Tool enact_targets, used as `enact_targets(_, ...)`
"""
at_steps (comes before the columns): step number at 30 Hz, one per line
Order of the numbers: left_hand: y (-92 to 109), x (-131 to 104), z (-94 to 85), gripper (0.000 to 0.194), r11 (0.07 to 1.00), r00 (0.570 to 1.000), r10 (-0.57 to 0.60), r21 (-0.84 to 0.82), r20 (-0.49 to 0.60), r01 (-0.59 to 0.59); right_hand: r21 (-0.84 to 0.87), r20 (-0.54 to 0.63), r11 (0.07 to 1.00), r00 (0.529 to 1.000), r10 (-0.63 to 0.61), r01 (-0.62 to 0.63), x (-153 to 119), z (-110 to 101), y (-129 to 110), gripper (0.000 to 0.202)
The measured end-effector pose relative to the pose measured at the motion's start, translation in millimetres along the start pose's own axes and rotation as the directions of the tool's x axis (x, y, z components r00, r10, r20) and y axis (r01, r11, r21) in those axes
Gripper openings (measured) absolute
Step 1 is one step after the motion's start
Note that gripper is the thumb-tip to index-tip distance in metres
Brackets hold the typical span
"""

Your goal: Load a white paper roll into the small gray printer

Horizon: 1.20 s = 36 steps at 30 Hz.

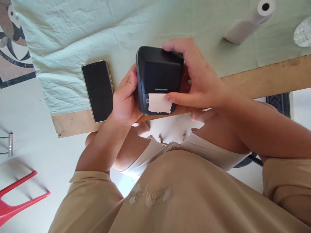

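Observation:
A small black label printer (pixel 157 76) is held at the table's near edge, over the pale green cloth (pixel 73 35). My left hand (pixel 125 98) grips its left side. My right hand (pixel 194 77) wraps over its top and right side, with the thumb tip touching a white paper strip (pixel 159 103) that sticks out of the printer's slot. The strip's lower edge looks torn.
A black smartphone (pixel 98 90) lies face up on the cloth, left of the printer. A white paper roll (pixel 252 21) lies at the far right, beside a crumpled clear object (pixel 303 32). The wooden table edge (pixel 267 77) runs along the front. A red chair (pixel 17 197) stands at the lower left.

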State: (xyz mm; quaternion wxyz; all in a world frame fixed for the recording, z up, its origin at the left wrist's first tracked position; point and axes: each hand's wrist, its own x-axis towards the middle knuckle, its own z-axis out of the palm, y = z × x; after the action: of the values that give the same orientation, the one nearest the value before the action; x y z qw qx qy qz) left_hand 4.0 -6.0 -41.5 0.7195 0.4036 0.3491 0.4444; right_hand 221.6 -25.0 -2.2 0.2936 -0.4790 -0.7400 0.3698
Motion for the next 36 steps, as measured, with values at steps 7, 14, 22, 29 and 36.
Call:
enact_targets(7,-1.2,-6.5,-2.0,0.034,0.997,0.998,0.060,-0.042,-0.023,-0.061,-0.089,-0.015,0.991,0.995,-0.098,0.096,1.2,-2.1,0.8,0.081)
enact_targets(14,3.6,-2.7,3.7,0.043,0.995,1.000,-0.002,-0.095,0.029,0.004,-0.204,-0.104,0.978,0.993,-0.056,0.034,-4.8,-9.7,-15.3,0.085)
enact_targets(22,2.0,-10.1,7.7,0.034,1.000,1.000,0.003,0.002,0.011,-0.003,-0.079,-0.556,0.984,0.826,0.092,-0.162,-10.3,-15.3,-31.4,0.035)
enact_targets(29,3.5,-8.8,3.4,0.040,1.000,0.994,-0.009,0.019,0.110,0.007,-0.395,-0.266,0.915,0.963,-0.026,-0.084,-3.6,-2.9,-22.8,0.017)
enact_targets(36,5.4,-10.4,-0.4,0.055,0.994,0.990,-0.065,0.098,0.126,0.053,-0.582,-0.077,0.799,0.989,0.129,-0.149,-5.2,0.7,-33.1,0.038)
